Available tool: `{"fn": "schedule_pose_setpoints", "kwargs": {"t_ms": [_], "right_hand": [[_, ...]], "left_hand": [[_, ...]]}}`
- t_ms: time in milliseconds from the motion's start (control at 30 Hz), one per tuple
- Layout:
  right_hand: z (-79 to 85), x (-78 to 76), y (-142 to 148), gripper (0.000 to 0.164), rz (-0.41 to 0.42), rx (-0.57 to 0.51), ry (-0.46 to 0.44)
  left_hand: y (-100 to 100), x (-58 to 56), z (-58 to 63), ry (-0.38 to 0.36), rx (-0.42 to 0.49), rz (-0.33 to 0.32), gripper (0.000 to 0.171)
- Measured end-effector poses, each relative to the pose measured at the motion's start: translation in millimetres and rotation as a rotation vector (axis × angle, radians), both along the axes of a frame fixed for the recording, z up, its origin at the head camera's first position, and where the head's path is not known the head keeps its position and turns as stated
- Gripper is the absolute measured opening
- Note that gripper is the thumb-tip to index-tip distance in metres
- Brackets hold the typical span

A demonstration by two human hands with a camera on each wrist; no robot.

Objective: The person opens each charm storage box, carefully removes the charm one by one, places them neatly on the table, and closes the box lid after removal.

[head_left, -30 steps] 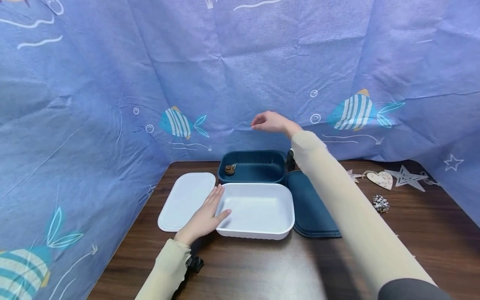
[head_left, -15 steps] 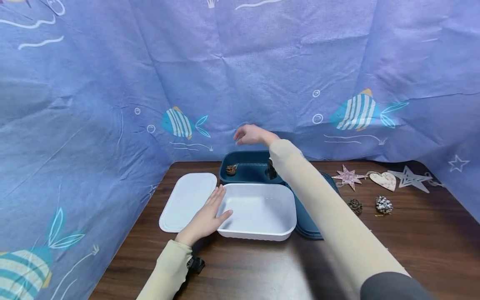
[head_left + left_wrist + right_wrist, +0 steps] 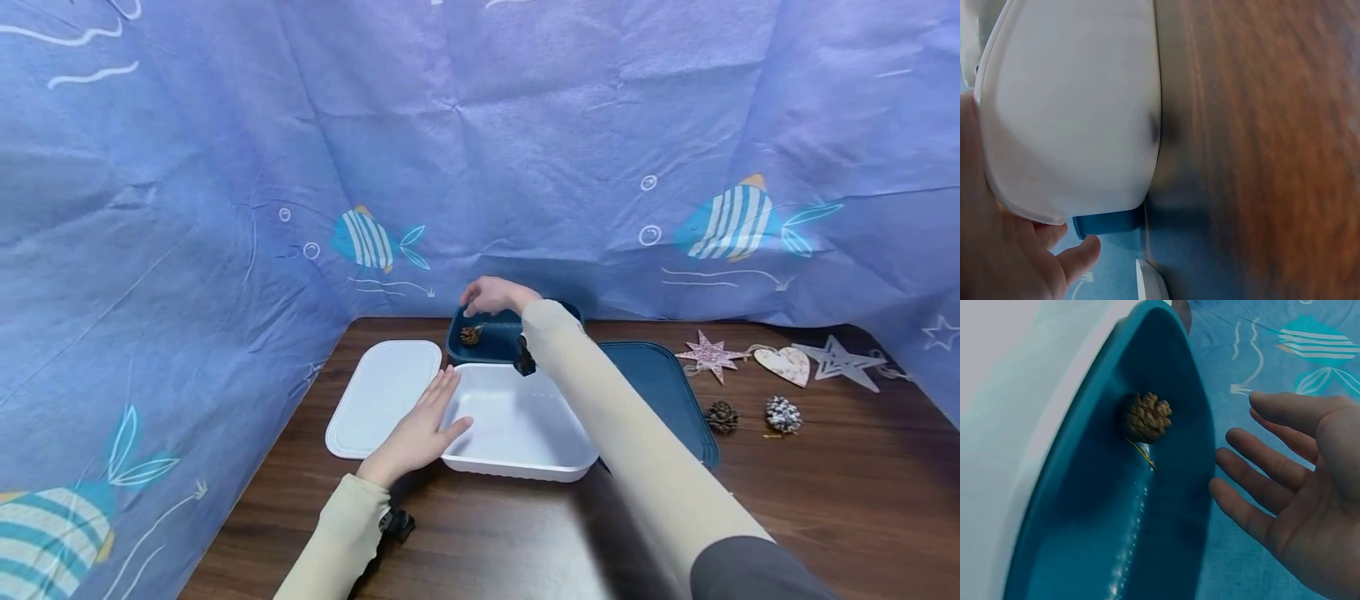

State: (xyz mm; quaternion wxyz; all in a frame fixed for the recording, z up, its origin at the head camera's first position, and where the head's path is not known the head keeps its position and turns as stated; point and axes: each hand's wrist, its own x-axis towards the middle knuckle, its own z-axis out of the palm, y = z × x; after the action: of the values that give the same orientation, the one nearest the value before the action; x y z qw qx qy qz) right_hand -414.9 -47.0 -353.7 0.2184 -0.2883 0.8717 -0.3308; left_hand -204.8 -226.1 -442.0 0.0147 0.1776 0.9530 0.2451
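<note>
In the head view, my left hand (image 3: 414, 435) rests with straight fingers along the left rim of a white rectangular box (image 3: 487, 421). Its thumb points in over the rim. My right hand (image 3: 491, 296) hovers above the back left part of a dark blue box (image 3: 1166, 506), which stands behind the white one. A brown pine cone (image 3: 1147, 417) with a gold string lies at one end inside the blue box. The right wrist view shows that hand's fingers (image 3: 1260, 481) loosely bent and apart, holding nothing, beside the box's rim.
A white lid (image 3: 384, 400) lies left of the white box. On the right lies a dark blue lid (image 3: 652, 379), partly under my right arm. Farther right are a pink star (image 3: 712, 357), a heart (image 3: 783, 364), a silver star (image 3: 838, 364), a brown cone (image 3: 722, 417) and a frosted cone (image 3: 783, 414).
My right hand has come down and to the left, from high above the blue box to just over its left end. The left hand stays on the white box. The head view has shifted slightly.
</note>
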Motion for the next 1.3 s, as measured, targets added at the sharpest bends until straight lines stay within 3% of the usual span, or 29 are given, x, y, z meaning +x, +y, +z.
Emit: {"fn": "schedule_pose_setpoints", "kwargs": {"t_ms": [900,1300], "right_hand": [[-30.7,-0.7,-10,0.042,0.008,0.170,-0.069],[-43.3,-0.6,-21,0.043,-0.057,0.239,-0.071]], "left_hand": [[4,-3.3,-1.6,0.013,-0.005,-0.001,0.076],[2,-1.0,1.3,0.012,-0.033,-0.017,0.076]]}}
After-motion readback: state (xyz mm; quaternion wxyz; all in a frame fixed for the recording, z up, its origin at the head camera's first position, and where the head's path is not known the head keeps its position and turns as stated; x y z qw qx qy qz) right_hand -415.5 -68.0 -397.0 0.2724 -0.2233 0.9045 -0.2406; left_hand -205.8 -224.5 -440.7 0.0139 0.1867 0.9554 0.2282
